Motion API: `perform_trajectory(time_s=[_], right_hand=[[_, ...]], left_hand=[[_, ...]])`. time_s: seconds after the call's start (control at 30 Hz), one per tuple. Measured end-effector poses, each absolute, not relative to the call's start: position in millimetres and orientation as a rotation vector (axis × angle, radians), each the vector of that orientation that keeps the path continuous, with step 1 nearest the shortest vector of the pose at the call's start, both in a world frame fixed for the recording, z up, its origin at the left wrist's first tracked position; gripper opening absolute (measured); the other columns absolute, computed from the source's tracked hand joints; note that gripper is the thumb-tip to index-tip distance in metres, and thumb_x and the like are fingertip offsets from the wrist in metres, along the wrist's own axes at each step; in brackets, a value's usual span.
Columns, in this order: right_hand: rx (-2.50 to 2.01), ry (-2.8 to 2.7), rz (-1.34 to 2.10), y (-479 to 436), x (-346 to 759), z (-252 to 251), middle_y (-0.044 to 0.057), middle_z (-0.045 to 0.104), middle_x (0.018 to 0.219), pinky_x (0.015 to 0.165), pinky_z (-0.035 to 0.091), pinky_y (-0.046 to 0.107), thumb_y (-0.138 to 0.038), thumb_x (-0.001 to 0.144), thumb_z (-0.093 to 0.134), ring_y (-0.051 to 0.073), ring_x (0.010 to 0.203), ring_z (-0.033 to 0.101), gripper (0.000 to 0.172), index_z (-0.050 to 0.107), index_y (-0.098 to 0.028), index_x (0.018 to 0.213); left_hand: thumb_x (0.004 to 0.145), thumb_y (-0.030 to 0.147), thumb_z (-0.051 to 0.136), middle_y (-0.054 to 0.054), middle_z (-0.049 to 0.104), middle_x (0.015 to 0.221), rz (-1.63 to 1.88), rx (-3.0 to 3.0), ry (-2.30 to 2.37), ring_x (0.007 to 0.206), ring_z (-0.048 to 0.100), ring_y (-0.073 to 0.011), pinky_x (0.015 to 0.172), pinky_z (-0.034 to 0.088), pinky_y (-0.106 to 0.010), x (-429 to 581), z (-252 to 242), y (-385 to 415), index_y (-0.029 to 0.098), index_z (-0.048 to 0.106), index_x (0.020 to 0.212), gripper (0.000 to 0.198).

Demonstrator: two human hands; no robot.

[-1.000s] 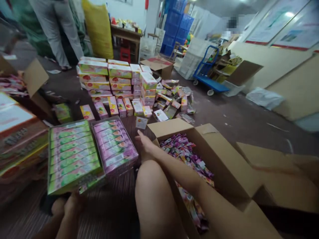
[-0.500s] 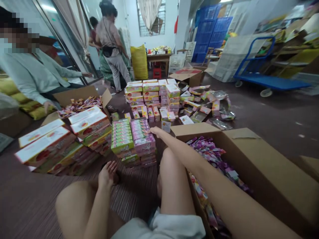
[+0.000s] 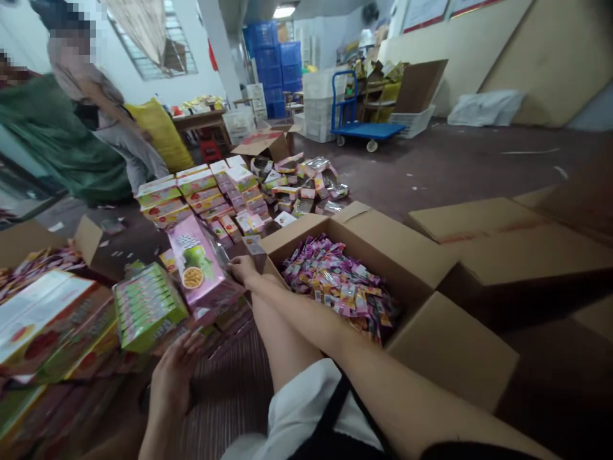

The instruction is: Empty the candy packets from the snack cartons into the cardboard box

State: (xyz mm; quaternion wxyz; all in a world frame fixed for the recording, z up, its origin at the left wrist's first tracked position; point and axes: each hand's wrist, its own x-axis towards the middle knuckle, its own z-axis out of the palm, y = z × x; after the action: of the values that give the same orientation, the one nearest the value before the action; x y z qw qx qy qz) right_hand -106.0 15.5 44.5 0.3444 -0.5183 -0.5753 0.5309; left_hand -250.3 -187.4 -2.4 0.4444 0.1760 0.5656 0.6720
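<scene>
Head view — pink box (image 3: 195,259), tilted, ahead at 11 o'clock: right hand (image 3: 243,269) grasps its right edge; left hand (image 3: 176,365) near, grip indeterminable. Work appears partway — stacked boxes (image 3: 198,185) beyond, loose sachets (image 3: 338,278) remaining in carton (image 3: 400,246), 1 o'clock.

Pale, whitish shorts (image 3: 299,399) on this one, kinda rumpled, loose around the bare right thigh (image 3: 272,342). There's a flat black strap (image 3: 334,404) slanting across them too. More black cloth (image 3: 479,451) down by the right forearm (image 3: 373,358), honestly can't tell what garment. That forearm's bare, and so are the left hand (image 3: 175,370) and right hand (image 3: 244,269).
</scene>
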Motion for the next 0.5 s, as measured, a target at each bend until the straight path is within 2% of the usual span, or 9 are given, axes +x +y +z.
perform_trajectory(time_s=[0.13, 0.27, 0.4, 0.5], right_hand=[[-1.069, -1.49, 1.242, -19, -33, 39, -0.001, 0.065, 0.073, 0.064, 0.04, 0.022, -0.022, 0.076, 0.056, 0.015, 0.073, 0.057, 0.012, 0.066, -0.015, 0.074], [-1.059, -1.409, 0.944, -43, 29, 38, 0.001, 0.062, 0.069, 0.063, 0.037, 0.025, -0.027, 0.073, 0.052, 0.016, 0.069, 0.053, 0.015, 0.062, -0.015, 0.07], [-1.163, -1.297, 0.777, -49, 60, 33, 0.002, 0.062, 0.073, 0.065, 0.038, 0.027, -0.031, 0.077, 0.049, 0.017, 0.069, 0.052, 0.019, 0.061, -0.016, 0.075], [-1.14, -1.242, 0.828, -50, 67, 30, 0.002, 0.062, 0.073, 0.063, 0.039, 0.026, -0.032, 0.076, 0.052, 0.016, 0.068, 0.051, 0.018, 0.06, -0.016, 0.075]], left_hand=[[0.079, 0.044, 0.063, -0.006, 0.071, 0.103, 1.52, 0.623, 1.223, 0.088, 0.067, -0.0196, 0.076, 0.056, -0.031, -193, 47, -151, 0.02, 0.063, 0.108, 0.038], [0.074, 0.053, 0.07, -0.008, 0.069, 0.105, 1.509, 0.861, 1.068, 0.093, 0.065, -0.0214, 0.08, 0.053, -0.031, -133, 84, -122, 0.017, 0.062, 0.107, 0.049], [0.071, 0.043, 0.079, -0.006, 0.068, 0.101, 1.473, 1.067, 1.114, 0.093, 0.063, -0.0187, 0.082, 0.049, -0.028, -101, 97, -115, 0.016, 0.06, 0.103, 0.047], [0.069, 0.041, 0.081, -0.006, 0.069, 0.1, 1.464, 1.059, 1.051, 0.093, 0.063, -0.0184, 0.083, 0.048, -0.028, -95, 94, -110, 0.016, 0.06, 0.1, 0.045]])
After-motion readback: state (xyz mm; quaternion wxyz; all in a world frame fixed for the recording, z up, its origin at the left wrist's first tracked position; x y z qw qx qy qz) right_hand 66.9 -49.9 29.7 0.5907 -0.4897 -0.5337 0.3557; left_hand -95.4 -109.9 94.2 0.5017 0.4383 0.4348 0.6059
